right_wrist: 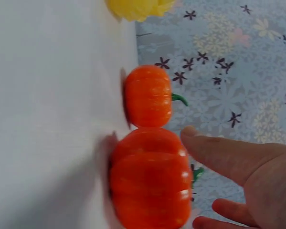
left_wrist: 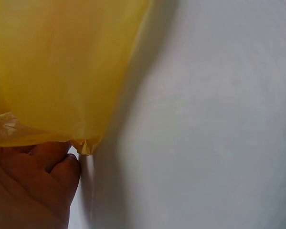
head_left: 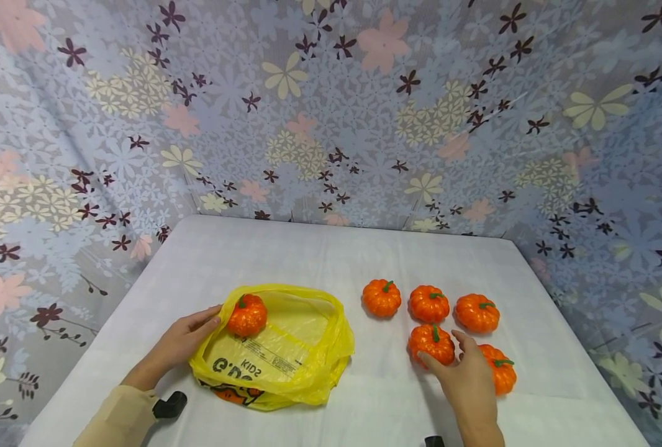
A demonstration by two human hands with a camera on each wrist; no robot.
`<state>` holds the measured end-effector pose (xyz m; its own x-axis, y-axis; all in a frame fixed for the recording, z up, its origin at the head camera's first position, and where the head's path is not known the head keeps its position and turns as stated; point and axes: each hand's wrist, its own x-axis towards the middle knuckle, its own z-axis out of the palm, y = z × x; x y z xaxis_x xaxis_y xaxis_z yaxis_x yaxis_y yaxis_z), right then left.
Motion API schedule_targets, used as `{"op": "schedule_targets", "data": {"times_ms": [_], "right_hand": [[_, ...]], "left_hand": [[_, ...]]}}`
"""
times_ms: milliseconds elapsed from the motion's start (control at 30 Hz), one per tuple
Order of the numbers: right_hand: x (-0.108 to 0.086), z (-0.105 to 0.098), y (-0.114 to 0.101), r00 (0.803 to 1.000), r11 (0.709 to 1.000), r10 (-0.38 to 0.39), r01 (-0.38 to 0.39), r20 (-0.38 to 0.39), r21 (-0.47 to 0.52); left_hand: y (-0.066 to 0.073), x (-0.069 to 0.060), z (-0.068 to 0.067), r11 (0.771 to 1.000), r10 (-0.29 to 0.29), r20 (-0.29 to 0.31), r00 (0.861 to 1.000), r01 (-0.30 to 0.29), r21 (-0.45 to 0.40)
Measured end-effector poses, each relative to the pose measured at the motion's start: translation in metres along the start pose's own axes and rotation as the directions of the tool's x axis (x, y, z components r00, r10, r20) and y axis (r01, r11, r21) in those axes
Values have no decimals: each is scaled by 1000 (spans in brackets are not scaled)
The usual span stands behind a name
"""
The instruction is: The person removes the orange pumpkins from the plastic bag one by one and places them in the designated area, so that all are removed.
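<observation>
A yellow plastic bag (head_left: pixel 308 388) with printed lettering lies open-mouthed on the table, and an orange toy pumpkin (head_left: pixel 247 318) is inside its left part. My left hand (head_left: pixel 176 345) holds the bag's left rim; curled fingers (left_wrist: pixel 64 171) show at the gathered edge in the left wrist view. My right hand (head_left: pixel 467 380) is over another small pumpkin (head_left: pixel 428 343), thumb on its near side and fingers on its far right. In the right wrist view the thumb (right_wrist: pixel 219 150) is straight beside this pumpkin (right_wrist: pixel 152 186), and the fingers look spread.
Behind the right hand stand three more pumpkins, at left (head_left: pixel 381 299), middle (head_left: pixel 420 303) and right (head_left: pixel 477 313). Another pumpkin (head_left: pixel 501 372) sits just right of that hand. A white cloth covers the table (head_left: pixel 286 248); floral curtains (head_left: pixel 331 124) enclose its back and sides.
</observation>
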<state>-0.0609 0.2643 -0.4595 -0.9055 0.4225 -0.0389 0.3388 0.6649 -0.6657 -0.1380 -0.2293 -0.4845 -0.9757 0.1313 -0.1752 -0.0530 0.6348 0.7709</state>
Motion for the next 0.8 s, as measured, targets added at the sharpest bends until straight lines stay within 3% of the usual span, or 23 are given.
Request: {"op": "schedule_targets", "data": {"times_ms": [267, 467, 633, 800], "right_hand": [[-3, -11, -13, 996, 1000, -20, 21, -87, 14], [-4, -13, -22, 996, 999, -41, 43, -76, 20], [-7, -10, -32, 990, 990, -118, 123, -74, 62], [-7, -1, -45, 967, 969, -226, 235, -116, 75]], "left_hand": [[0, -1, -1, 1000, 7, -5, 1000, -7, -3], [0, -2, 0, 1000, -5, 2, 1000, 5, -3], [1, -2, 0, 1000, -10, 2, 1000, 10, -1], [1, -2, 1, 1000, -10, -4, 1000, 10, 2]]}}
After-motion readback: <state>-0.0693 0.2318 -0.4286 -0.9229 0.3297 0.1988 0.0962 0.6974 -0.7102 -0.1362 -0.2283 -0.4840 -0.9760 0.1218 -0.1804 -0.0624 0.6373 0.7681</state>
